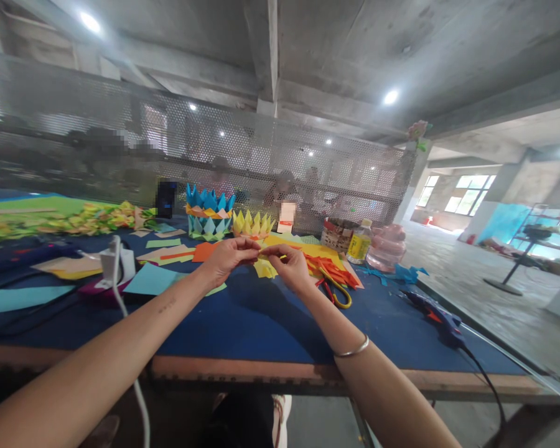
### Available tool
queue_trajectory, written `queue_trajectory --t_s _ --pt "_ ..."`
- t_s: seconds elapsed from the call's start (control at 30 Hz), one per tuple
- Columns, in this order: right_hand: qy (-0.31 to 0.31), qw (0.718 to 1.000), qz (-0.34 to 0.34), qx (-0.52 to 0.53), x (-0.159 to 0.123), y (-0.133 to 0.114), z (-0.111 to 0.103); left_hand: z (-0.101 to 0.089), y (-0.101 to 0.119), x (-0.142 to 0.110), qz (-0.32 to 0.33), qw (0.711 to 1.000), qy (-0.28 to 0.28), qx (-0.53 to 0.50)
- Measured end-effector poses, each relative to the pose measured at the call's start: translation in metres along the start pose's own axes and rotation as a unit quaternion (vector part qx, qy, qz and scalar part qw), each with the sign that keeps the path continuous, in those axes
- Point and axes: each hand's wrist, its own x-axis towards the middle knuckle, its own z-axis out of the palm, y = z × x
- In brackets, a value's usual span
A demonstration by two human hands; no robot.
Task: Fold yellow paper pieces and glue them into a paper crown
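Note:
Out over the blue table, my left hand (pixel 233 256) and my right hand (pixel 287 262) meet, fingers closed in a pinch. Between their fingertips is a small yellow paper piece (pixel 265 269), partly hidden by the fingers. Just beyond stand a yellow paper crown-like ring (pixel 253 224) and a taller folded-paper ring (pixel 209 214) in blue, orange and green. Scissors (pixel 341 294) with yellow handles rest to the right of my right hand, beside orange paper strips (pixel 338 272). Orange paper (pixel 205 251) lies behind my left wrist.
A glue gun (pixel 436 316) lies at the right with its cord over the edge. A yellow-labelled bottle (pixel 359 241) and pink clear container (pixel 386 246) stand behind. On the left are a white plug (pixel 121 264), cable, blue paper (pixel 154 279) and heaped paper pieces (pixel 107 219). A perforated screen (pixel 242 149) borders the back.

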Motion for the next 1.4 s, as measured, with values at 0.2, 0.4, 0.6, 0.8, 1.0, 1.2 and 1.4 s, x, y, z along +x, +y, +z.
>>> queue_trajectory --t_s 0.2,0.4,0.6,0.8,1.0,1.2,1.4 --pt "0.018 0.998 0.054 0.027 -0.001 -0.004 -0.001 0.000 -0.002 0.002 0.081 0.992 0.006 0.093" --pt "-0.039 0.996 0.075 0.016 0.001 0.005 0.001 0.004 0.003 -0.003 0.100 0.982 -0.004 0.162" --pt "-0.024 0.998 0.050 -0.015 0.003 0.010 0.000 0.004 0.003 -0.003 0.105 0.980 -0.020 0.166" --pt "-0.006 0.999 0.051 0.005 0.004 0.012 0.000 0.002 0.000 -0.001 0.071 0.989 -0.037 0.126" --pt "-0.004 0.999 0.038 0.008 0.004 0.012 -0.001 0.003 -0.002 -0.001 0.036 0.991 -0.030 0.126" --pt "-0.011 0.999 0.032 0.009 0.004 0.011 -0.001 0.002 -0.001 -0.001 0.027 0.993 -0.019 0.110" --pt "-0.033 0.997 0.048 0.051 0.004 0.008 -0.001 0.000 0.001 -0.002 -0.040 0.998 -0.005 0.043"
